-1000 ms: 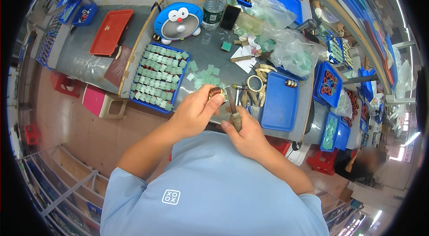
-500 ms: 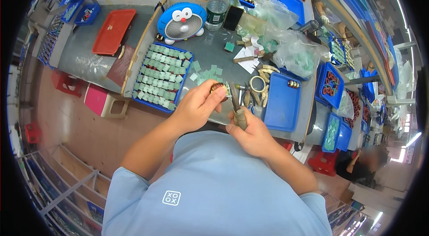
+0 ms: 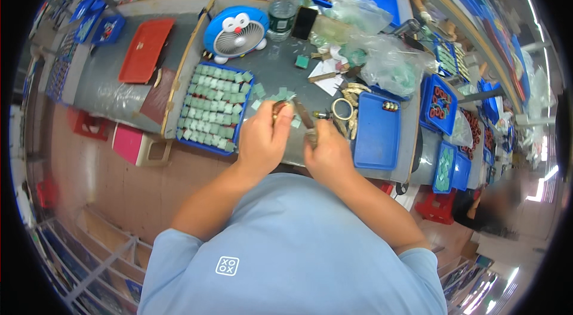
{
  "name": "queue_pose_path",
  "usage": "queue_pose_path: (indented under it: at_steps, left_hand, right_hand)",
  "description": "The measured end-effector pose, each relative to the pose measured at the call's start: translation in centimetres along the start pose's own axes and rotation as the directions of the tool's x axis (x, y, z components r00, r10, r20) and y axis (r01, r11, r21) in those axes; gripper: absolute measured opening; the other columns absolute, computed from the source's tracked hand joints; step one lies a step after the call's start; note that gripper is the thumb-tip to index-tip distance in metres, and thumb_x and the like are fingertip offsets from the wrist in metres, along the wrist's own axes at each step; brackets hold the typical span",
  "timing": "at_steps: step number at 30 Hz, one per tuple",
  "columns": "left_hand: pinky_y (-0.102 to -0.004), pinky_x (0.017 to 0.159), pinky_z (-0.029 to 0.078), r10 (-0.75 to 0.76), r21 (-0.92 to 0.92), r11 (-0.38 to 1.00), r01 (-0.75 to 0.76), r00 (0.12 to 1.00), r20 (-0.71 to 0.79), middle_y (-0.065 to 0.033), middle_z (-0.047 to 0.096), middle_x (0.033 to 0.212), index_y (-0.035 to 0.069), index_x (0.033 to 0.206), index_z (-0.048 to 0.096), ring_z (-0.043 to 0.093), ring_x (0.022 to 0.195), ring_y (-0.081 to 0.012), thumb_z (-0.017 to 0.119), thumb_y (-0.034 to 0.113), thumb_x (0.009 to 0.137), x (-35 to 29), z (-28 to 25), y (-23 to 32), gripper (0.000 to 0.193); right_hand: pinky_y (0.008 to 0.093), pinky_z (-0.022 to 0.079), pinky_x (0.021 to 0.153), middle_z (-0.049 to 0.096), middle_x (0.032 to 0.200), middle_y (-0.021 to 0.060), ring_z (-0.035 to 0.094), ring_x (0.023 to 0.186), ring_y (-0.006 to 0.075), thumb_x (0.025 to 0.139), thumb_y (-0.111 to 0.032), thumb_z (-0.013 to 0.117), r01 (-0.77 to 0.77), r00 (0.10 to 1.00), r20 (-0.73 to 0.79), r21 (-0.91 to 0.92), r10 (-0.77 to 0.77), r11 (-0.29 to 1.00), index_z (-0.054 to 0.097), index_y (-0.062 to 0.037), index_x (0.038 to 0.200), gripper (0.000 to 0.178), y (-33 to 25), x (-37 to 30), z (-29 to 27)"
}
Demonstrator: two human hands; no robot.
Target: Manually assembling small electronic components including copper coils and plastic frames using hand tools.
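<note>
My left hand (image 3: 263, 141) is closed around a small copper-wound coil (image 3: 279, 108), mostly hidden by the fingers, with pale ends sticking out beside it. In my right hand (image 3: 329, 151) is a knife (image 3: 303, 113), gripped by its wrapped, greyish handle. The blade points up and slightly left, close to the coil; whether they touch I cannot tell. Just beyond my left hand, thin pale-green squares (image 3: 281, 93) lie loose on the grey table (image 3: 298, 157). To the left, a blue tray (image 3: 206, 148) holds rows of parts topped with such squares.
A blue tray (image 3: 376, 158) at right holds a few coils (image 3: 391, 106) in its far corner. Beside it lie a tape roll (image 3: 342, 109) and pale finger-like pieces (image 3: 356, 88). Farther back stand a blue fan (image 3: 237, 34), a bottle (image 3: 282, 17), a phone (image 3: 304, 22) and plastic bags (image 3: 388, 64).
Both hands have shifted slightly, the left one turning more upright with the coil raised a little. The knife has tilted further left. The whole view has moved a bit.
</note>
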State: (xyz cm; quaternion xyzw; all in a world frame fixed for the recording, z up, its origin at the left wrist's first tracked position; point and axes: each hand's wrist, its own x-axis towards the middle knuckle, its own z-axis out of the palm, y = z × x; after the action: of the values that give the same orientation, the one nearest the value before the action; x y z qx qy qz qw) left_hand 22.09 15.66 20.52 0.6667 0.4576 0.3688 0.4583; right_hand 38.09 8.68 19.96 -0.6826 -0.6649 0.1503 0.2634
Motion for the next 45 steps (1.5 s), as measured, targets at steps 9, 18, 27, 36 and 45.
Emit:
queue_pose_path:
  at_steps: [9, 18, 27, 36, 45]
  left_hand:
    - [-0.0281, 0.072, 0.050, -0.219, -0.667, 0.582, 0.466, 0.879, 0.424, -0.0079, 0.064, 0.106, -0.002, 0.122, 0.063, 0.061, 0.098, -0.0140, 0.035, 0.039, 0.112, 1.4, -2.7, -4.5, 0.050]
    - [-0.0304, 0.096, 0.047, -0.024, -0.547, 0.825, 0.142, 0.976, 0.217, -0.0080, 0.058, 0.121, 0.001, 0.132, 0.054, 0.057, 0.108, -0.0148, 0.077, -0.003, 0.085, 1.1, -2.8, -3.4, 0.052]
    - [-0.0307, 0.095, 0.049, 0.185, -0.071, 0.982, -0.173, 0.951, 0.247, -0.0091, 0.058, 0.121, -0.002, 0.134, 0.053, 0.058, 0.111, -0.0157, 0.080, 0.001, 0.083, 2.3, -2.7, -1.3, 0.057]
    - [-0.0318, 0.087, 0.052, -0.097, -0.397, 0.882, 0.254, 0.922, 0.374, -0.0102, 0.065, 0.116, -0.002, 0.131, 0.053, 0.063, 0.102, -0.0154, 0.066, 0.025, 0.100, 1.2, -2.1, -1.8, 0.043]
    - [-0.0359, 0.076, 0.051, -0.011, 0.106, 0.993, -0.046, 0.875, 0.484, -0.0106, 0.068, 0.093, 0.000, 0.122, 0.054, 0.066, 0.083, -0.0218, 0.062, 0.030, 0.102, 1.2, -2.9, 1.6, 0.038]
  right_hand:
    - [0.0453, 0.052, 0.077, 0.061, 0.101, 0.0173, 0.063, 0.088, 0.0383, 0.081, -0.018, 0.080, 0.101, 0.989, -0.116, 0.036, -0.096, 0.994, 0.058, -0.0011, 0.123, 0.051, 0.8, 0.2, 1.7]
    - [0.0371, 0.050, 0.092, 0.065, 0.110, 0.0127, 0.064, 0.103, 0.0252, 0.098, -0.033, 0.067, -0.541, 0.811, 0.510, 0.463, 0.289, 0.702, 0.050, -0.0017, 0.143, 0.057, -0.2, -1.2, -1.7]
    - [0.0381, 0.051, 0.088, 0.068, 0.107, 0.0140, 0.066, 0.101, 0.0253, 0.099, -0.036, 0.064, -0.488, 0.833, 0.509, 0.492, 0.217, 0.721, 0.052, -0.0038, 0.141, 0.055, -1.1, 0.0, -2.7]
    - [0.0388, 0.052, 0.084, 0.070, 0.099, 0.0154, 0.068, 0.094, 0.0274, 0.097, -0.031, 0.067, -0.456, 0.872, 0.413, 0.492, 0.262, 0.742, 0.060, -0.0023, 0.127, 0.042, -1.9, -0.8, -3.5]
    - [0.0454, 0.051, 0.081, 0.067, 0.095, 0.0198, 0.066, 0.091, 0.0387, 0.097, -0.027, 0.064, -0.419, 0.886, 0.377, 0.403, 0.270, 0.813, 0.060, -0.0007, 0.117, 0.033, -1.3, -2.5, -3.2]
